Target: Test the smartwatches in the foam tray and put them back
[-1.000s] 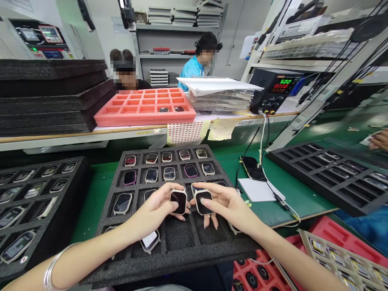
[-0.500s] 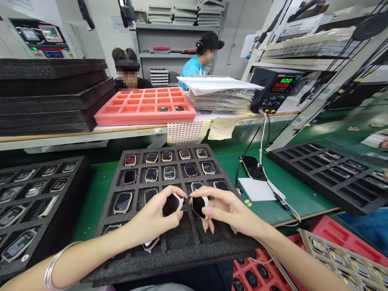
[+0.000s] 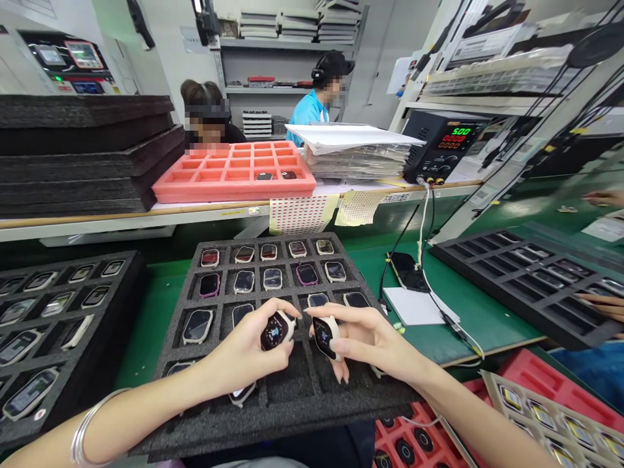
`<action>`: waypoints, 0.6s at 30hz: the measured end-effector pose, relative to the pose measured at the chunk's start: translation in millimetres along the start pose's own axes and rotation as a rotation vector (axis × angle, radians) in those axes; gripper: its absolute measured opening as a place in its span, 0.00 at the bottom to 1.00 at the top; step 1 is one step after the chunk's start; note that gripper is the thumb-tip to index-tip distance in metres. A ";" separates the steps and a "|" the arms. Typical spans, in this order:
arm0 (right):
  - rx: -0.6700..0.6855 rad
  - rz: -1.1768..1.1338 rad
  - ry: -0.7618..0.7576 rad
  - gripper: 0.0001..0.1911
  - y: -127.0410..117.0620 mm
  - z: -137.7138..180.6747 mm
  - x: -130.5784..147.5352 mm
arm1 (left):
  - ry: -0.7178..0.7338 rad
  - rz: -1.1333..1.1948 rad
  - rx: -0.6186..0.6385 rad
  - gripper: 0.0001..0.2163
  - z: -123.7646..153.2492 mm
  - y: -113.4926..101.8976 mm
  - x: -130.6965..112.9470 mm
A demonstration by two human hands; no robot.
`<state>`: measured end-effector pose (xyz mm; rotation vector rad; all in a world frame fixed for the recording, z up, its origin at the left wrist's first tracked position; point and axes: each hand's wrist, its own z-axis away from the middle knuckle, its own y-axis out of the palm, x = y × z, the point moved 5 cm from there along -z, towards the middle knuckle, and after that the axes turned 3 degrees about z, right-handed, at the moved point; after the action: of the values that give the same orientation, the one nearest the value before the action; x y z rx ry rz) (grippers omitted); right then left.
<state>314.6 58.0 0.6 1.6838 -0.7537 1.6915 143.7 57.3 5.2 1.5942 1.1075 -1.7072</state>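
Both watch screens (image 3: 275, 330) in the hands have lit up.

Operator: both forearms bare, no sleeves or gloves in view; left hand (image 3: 244, 354) and right hand (image 3: 373, 338) ungloved; thin silver bangle (image 3: 80, 434) on left wrist, fingernails long

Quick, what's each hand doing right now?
Left hand: closed on a smartwatch.
Right hand: closed on another smartwatch.
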 end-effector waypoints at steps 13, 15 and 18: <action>0.025 -0.055 0.011 0.26 -0.3 2.0 -6.0 | -0.045 -0.017 -0.041 0.13 4.5 2.6 3.3; 0.038 -0.062 0.005 0.26 0.0 2.6 -6.2 | -0.061 0.013 -0.046 0.13 5.5 3.9 5.7; 0.037 -0.061 -0.009 0.26 0.2 3.0 -6.6 | -0.047 0.041 -0.082 0.13 5.9 4.8 10.6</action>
<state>316.2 55.3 -5.9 1.7230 -0.6726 1.6669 143.1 51.3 -6.4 1.5090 1.0996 -1.6436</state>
